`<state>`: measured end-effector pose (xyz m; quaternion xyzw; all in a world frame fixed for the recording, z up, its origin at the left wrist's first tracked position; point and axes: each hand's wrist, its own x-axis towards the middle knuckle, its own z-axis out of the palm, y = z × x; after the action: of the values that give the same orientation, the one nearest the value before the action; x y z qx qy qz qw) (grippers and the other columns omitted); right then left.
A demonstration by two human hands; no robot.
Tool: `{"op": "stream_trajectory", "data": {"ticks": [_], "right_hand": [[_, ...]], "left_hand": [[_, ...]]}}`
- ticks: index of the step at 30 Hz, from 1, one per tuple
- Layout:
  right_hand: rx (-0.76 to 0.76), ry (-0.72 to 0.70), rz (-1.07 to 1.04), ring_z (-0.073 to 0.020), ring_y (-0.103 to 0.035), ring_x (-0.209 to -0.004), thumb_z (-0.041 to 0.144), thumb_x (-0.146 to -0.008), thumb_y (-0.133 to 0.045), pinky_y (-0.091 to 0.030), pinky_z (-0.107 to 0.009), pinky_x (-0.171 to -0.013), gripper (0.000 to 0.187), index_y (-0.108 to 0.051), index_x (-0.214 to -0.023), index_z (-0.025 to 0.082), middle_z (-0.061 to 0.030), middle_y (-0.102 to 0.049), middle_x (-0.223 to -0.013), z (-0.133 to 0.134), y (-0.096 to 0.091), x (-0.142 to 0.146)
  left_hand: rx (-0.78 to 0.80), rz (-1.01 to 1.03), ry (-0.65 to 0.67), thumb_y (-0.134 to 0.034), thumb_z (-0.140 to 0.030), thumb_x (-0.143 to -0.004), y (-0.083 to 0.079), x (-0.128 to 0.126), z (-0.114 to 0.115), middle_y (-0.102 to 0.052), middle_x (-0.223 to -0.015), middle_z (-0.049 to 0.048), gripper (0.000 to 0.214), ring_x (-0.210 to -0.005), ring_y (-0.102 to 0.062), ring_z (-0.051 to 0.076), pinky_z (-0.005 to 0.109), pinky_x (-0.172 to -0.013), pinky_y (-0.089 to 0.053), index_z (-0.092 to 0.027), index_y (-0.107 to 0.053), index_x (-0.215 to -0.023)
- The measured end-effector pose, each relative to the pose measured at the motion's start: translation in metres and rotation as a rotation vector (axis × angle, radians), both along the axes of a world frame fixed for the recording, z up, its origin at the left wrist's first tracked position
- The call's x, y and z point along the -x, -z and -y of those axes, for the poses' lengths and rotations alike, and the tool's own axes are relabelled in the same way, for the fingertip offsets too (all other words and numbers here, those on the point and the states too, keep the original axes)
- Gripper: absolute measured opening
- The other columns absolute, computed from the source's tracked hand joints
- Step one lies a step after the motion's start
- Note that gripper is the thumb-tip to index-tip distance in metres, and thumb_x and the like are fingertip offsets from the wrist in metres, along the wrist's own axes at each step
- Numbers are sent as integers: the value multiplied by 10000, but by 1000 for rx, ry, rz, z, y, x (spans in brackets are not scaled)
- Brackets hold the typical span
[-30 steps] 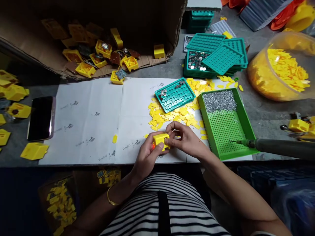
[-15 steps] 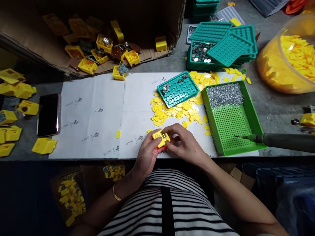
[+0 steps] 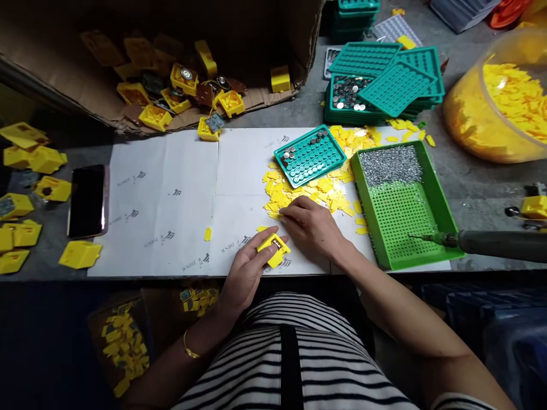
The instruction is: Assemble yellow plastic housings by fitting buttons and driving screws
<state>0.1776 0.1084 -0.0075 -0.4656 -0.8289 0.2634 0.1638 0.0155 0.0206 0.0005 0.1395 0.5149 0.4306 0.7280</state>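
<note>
My left hand [image 3: 245, 272] is closed round a small yellow plastic casing [image 3: 269, 257], its thumb on top. An opening in the casing's upper face shows small silvery button cells [image 3: 277, 244]. Beyond it, my right hand [image 3: 314, 228] is at the near edge of a pile of flat yellow plastic pieces [image 3: 290, 196]. Its fingertips are pinched on one flat yellow plastic piece [image 3: 274, 216], partly hidden by the fingers. A teal tray [image 3: 305, 156] with several button cells lies on the pile.
A green tray [image 3: 393, 216] of small screws stands right, an electric screwdriver [image 3: 491, 242] reaching over it. Behind are stacked teal trays [image 3: 384, 108] and a clear tub [image 3: 465, 125] of yellow pieces. Left are a phone [image 3: 88, 200], yellow casings [image 3: 80, 253] and a cardboard box [image 3: 265, 105].
My right hand has left the casing and moved up to the yellow pile, where it pinches a piece. My left hand keeps the casing, now slightly lower and turned.
</note>
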Motion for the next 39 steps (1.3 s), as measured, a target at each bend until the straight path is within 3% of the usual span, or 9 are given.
{"op": "stream_trajectory", "data": {"ticks": [6,12,18,21,25,28,33,36,39], "right_hand": [[16,-13,282,-176,-586,-819,319,-956,-474,-315,-269,-577,247,-674,-1014,186,-73,-623,-996,-4,-1,24],[-13,-88,358,-174,-558,-765,261,-958,-449,-240,-270,-523,227,-664,-938,191,-77,-634,-990,-3,-3,15],[-150,-69,221,-209,-586,-876,232,-962,-445,-413,-275,-574,242,-663,-1061,201,-104,-663,-1006,22,8,-9],[-196,-67,158,-221,-601,-919,247,-979,-410,-523,-326,-682,310,-633,-1172,153,-134,-663,-1071,36,14,-10],[-213,-151,131,-256,-595,-1054,227,-956,-475,-553,-411,-880,315,-624,-1199,93,-155,-668,-1147,63,16,-17],[-226,-166,95,-277,-569,-1158,226,-928,-547,-542,-454,-942,346,-602,-1244,95,-157,-654,-1230,91,19,-36],[-205,-144,-51,-218,-650,-1021,114,-916,-529,-590,-399,-837,330,-638,-1214,209,-102,-717,-1108,120,28,-72],[-149,-75,-186,-202,-690,-913,125,-901,-554,-609,-360,-769,260,-694,-1094,228,-83,-738,-987,119,20,-78],[65,251,-430,-172,-709,-789,173,-867,-624,-617,-313,-718,137,-719,-949,228,-53,-728,-887,109,-1,-65]], "left_hand": [[17,60,-84,-712,-229,-779,4,11,-3,-711,-1116,95,320,-1046,-677,247,383,-936,-489,-192,-580,-1068],[60,69,-102,-691,-203,-791,3,18,-8,-702,-1124,95,279,-1034,-690,263,394,-882,-525,-202,-548,-1030],[28,23,-193,-681,-209,-790,6,30,-9,-682,-1184,98,287,-1049,-683,249,363,-852,-544,-200,-586,-1061],[8,-10,-256,-657,-234,-810,8,36,-11,-653,-1251,95,243,-1032,-682,224,302,-779,-554,-194,-625,-1048],[-13,-48,-295,-652,-268,-832,6,38,-11,-673,-1195,88,244,-958,-694,184,242,-718,-536,-205,-630,-1067],[-5,-5,-257,-660,-245,-830,4,28,-9,-691,-1129,83,259,-998,-694,210,301,-829,-540,-213,-599,-1080],[84,168,-127,-602,-276,-871,2,1,-3,-698,-1094,109,226,-1069,-675,274,403,-894,-537,-184,-587,-1076],[98,196,-86,-569,-328,-893,1,-10,1,-671,-1164,116,265,-1091,-664,275,399,-901,-536,-175,-607,-1106],[61,159,-47,-582,-306,-886,2,-18,5,-643,-1215,105,299,-1114,-647,263,393,-931,-522,-185,-606,-1158]]}}
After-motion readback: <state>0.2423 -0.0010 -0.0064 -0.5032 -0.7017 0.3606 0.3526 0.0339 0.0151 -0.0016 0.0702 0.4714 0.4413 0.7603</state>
